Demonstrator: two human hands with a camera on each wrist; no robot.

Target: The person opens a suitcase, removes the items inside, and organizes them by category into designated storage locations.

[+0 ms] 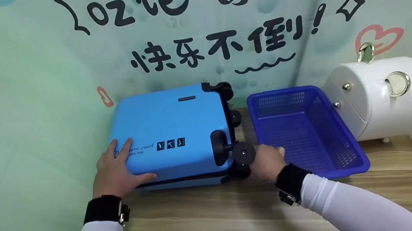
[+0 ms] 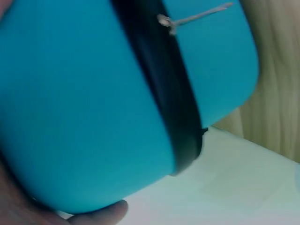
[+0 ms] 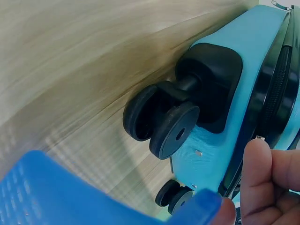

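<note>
A bright blue hard-shell suitcase (image 1: 171,131) lies flat, its black wheels (image 1: 244,153) pointing right. My left hand (image 1: 115,172) rests on its near left corner, fingers spread over the top and thumb along the front edge. In the left wrist view, a black band and a zipper pull (image 2: 194,18) run between the two shells. At the wheel end, my right hand (image 1: 267,162) has its fingers curled. The right wrist view shows finger and thumb pinching a small metal zipper pull (image 3: 260,138) on the black zipper (image 3: 276,89); most of the pull is hidden.
A blue perforated plastic basket (image 1: 308,131) stands close to the right of the wheels. Beyond it sits a white rounded box (image 1: 398,97) with metal knobs. Everything is on a wood-grain tabletop (image 1: 202,220), with printed walls (image 1: 52,90) behind and to the left.
</note>
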